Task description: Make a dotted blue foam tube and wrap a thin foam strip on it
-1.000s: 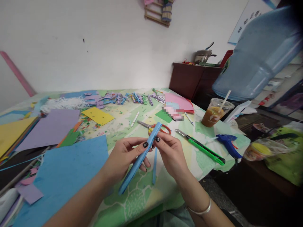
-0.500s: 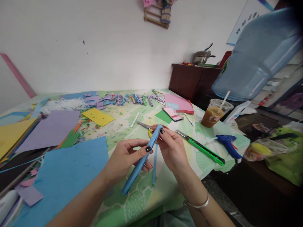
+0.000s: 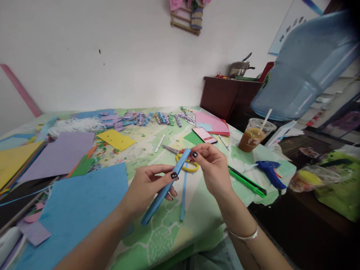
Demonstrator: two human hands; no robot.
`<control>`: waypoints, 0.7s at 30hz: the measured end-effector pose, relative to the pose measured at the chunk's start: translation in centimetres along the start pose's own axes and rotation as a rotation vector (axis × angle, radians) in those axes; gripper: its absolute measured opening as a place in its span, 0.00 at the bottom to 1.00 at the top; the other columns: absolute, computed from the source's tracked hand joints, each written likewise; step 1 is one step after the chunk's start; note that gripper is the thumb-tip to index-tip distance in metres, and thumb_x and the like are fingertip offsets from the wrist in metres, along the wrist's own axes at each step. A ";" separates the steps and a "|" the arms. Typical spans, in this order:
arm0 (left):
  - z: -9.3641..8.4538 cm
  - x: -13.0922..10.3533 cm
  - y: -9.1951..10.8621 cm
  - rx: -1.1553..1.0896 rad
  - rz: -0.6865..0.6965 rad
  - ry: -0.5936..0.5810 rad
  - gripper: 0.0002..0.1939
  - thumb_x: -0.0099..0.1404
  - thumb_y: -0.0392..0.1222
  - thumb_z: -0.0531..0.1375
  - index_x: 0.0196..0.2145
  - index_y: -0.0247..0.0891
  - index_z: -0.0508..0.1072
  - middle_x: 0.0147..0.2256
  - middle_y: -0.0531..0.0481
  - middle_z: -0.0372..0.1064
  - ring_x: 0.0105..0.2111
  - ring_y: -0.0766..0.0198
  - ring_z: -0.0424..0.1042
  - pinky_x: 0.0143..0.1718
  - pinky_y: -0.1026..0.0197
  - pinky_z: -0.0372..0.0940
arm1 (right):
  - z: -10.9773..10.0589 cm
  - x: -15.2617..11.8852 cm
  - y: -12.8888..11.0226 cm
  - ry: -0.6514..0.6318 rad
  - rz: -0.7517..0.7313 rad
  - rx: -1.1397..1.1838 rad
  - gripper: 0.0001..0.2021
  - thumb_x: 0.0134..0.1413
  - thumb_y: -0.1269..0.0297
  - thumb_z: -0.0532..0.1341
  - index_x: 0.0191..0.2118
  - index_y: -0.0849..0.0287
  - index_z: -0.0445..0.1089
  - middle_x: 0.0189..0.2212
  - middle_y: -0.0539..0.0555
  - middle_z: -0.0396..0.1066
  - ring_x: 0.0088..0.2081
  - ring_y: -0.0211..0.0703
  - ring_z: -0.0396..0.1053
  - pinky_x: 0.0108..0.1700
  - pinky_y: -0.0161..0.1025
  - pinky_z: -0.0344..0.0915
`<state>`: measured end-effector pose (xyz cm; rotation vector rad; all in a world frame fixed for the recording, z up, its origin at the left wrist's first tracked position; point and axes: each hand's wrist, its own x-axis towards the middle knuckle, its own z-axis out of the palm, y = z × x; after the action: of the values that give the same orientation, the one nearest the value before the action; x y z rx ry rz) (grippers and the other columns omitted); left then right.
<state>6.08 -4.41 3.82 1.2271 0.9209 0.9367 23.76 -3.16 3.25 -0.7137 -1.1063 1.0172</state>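
A long folded blue paper strip slants upward from the near side of the table. My left hand pinches it around the middle, thumb on top. At its upper end, my right hand has thumb and fingertips closed on the strip's edge. Behind the strip lie scissors with yellow handles, partly covered by the paper and my right fingers. A thin blue paper strip rests on the tablecloth between my hands. The green box cutter is just right of my right hand.
A large blue sheet covers the left front. Further back are a purple sheet, a yellow card and curled paper strips. On the right are a phone, a drink cup and a blue glue gun.
My right hand has shifted right along the strip's upper end, uncovering the scissors' yellow handles and hiding the cutter's tip. The folded strip has moved slightly left.
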 end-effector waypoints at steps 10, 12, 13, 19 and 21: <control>-0.1 -0.1 0.0 0.024 0.003 -0.011 0.19 0.53 0.45 0.68 0.40 0.30 0.78 0.20 0.50 0.73 0.17 0.67 0.70 0.17 0.68 0.68 | -1.7 2.0 -2.0 -0.302 0.094 -0.186 0.08 0.47 0.62 0.68 0.32 0.59 0.72 0.26 0.50 0.72 0.25 0.34 0.65 0.27 0.33 0.60; -0.2 0.0 0.0 0.015 0.006 -0.011 0.18 0.53 0.45 0.68 0.40 0.30 0.78 0.19 0.51 0.73 0.17 0.68 0.70 0.17 0.69 0.67 | -1.8 2.3 -2.2 -0.344 0.109 -0.190 0.08 0.47 0.63 0.68 0.33 0.59 0.73 0.26 0.50 0.72 0.24 0.32 0.63 0.25 0.32 0.59; -0.3 0.0 0.1 0.010 0.005 -0.013 0.18 0.53 0.45 0.68 0.39 0.30 0.78 0.19 0.51 0.72 0.16 0.68 0.70 0.16 0.69 0.67 | -1.8 2.5 -2.3 -0.358 0.106 -0.194 0.07 0.47 0.64 0.68 0.33 0.59 0.74 0.26 0.49 0.72 0.23 0.31 0.63 0.24 0.31 0.59; -0.4 0.0 0.2 0.003 -0.012 -0.032 0.17 0.55 0.45 0.67 0.39 0.30 0.78 0.17 0.52 0.71 0.16 0.69 0.69 0.15 0.71 0.65 | -2.8 3.4 -2.5 -0.450 0.179 -0.217 0.09 0.42 0.67 0.70 0.34 0.59 0.77 0.28 0.52 0.76 0.30 0.39 0.72 0.31 0.36 0.66; -0.4 0.1 0.1 0.009 -0.020 -0.049 0.17 0.55 0.45 0.67 0.40 0.30 0.77 0.17 0.51 0.71 0.15 0.69 0.68 0.15 0.71 0.65 | -3.0 3.7 -2.6 -0.479 0.211 -0.250 0.08 0.41 0.68 0.70 0.33 0.60 0.77 0.29 0.54 0.76 0.31 0.41 0.72 0.32 0.37 0.66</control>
<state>5.69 -4.18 3.90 1.2410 0.8974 0.8839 27.76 -0.74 5.91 -0.8216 -1.6196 1.2828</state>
